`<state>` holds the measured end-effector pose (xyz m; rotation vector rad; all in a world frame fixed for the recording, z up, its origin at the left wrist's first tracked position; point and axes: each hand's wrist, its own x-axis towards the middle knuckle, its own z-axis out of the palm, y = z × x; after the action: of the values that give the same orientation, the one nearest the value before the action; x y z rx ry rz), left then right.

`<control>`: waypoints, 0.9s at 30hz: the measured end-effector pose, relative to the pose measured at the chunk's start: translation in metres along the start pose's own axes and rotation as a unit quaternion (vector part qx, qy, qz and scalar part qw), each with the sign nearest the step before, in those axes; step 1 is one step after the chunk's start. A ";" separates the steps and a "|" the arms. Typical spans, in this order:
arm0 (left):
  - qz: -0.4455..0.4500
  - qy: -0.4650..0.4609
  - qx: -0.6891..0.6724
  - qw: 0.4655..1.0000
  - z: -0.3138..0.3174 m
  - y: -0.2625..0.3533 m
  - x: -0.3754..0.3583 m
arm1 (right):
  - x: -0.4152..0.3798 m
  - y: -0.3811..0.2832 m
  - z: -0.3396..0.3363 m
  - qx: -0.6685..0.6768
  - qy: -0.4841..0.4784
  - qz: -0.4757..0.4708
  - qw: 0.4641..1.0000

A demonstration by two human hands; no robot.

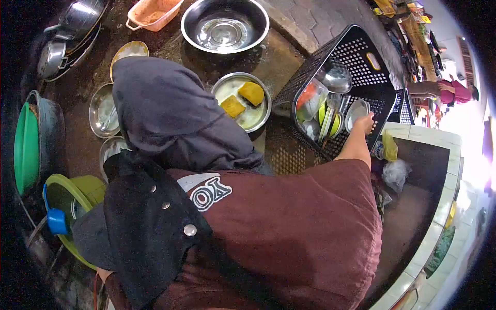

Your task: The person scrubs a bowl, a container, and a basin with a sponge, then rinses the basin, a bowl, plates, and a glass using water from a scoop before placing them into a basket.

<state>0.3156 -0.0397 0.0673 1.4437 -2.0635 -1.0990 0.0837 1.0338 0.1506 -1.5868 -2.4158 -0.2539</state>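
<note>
My right hand (366, 124) reaches into a black perforated basket (369, 75), its fingers closed on the rim of a white bowl (355, 113). Beside that bowl, plates with green edges (330, 121) stand upright, and a metal bowl (336, 77) lies behind them. Only a little skin of my left arm (104, 274) shows at the lower left; the left hand is hidden. In front of my knee, a metal bowl of cloudy, foamy water (238, 121) holds two yellow sponges (251, 93).
A large metal basin (225, 50) and a pink tub (153, 14) stand at the top. Metal pots (50, 60), a green basin (26, 150) and a green tub (93, 188) with a blue dipper (57, 221) line the left. A person (454, 92) is far right.
</note>
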 end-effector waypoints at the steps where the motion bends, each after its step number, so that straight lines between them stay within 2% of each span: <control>1: 0.002 0.009 0.011 1.000 -0.002 0.002 0.001 | -0.002 -0.002 0.003 -0.046 -0.029 -0.027 0.998; 7: 0.016 0.036 0.052 0.998 -0.002 0.005 0.003 | -0.035 -0.013 0.009 -0.054 -0.041 -0.051 0.996; 11: 0.029 0.044 0.077 0.996 0.003 0.003 0.004 | -0.027 0.002 0.070 -0.064 -0.014 -0.102 0.993; 13: 0.036 0.050 0.095 0.994 0.007 0.006 0.009 | -0.029 -0.004 0.089 -0.058 -0.054 -0.044 0.996; 15: 0.047 0.074 0.112 0.990 -0.012 0.000 0.008 | -0.019 0.009 0.120 -0.062 -0.071 -0.116 0.989; 17: 0.063 0.087 0.141 0.984 -0.017 -0.005 0.017 | -0.058 -0.027 0.051 -0.038 -0.119 -0.043 0.991; 18: 0.075 0.090 0.161 0.980 -0.014 -0.001 0.021 | -0.052 -0.022 0.064 -0.016 -0.118 -0.039 0.992; 19: 0.087 0.100 0.186 0.973 -0.026 -0.010 0.023 | -0.019 -0.001 0.112 -0.123 -0.123 -0.153 0.973; 20: 0.097 0.109 0.210 0.967 -0.032 -0.015 0.026 | -0.004 0.011 0.133 -0.064 -0.137 -0.147 0.977; 21: 0.110 0.116 0.240 0.957 -0.040 -0.022 0.030 | -0.031 -0.009 0.078 -0.114 -0.193 -0.171 0.959; 23: 0.116 0.140 0.308 0.934 -0.053 -0.021 0.019 | -0.028 -0.004 0.090 -0.122 -0.191 -0.217 0.949; 26: 0.058 0.175 0.361 0.914 -0.069 -0.013 -0.011 | -0.054 -0.015 0.116 -0.082 -0.228 -0.262 0.934; 27: 0.155 0.235 0.321 0.904 -0.069 -0.015 -0.025 | -0.069 -0.022 0.126 -0.067 -0.246 -0.274 0.927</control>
<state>0.3823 -0.0454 0.1008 1.3828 -2.2540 0.0892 0.0764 0.9992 0.0100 -1.0699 -3.2748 -0.1215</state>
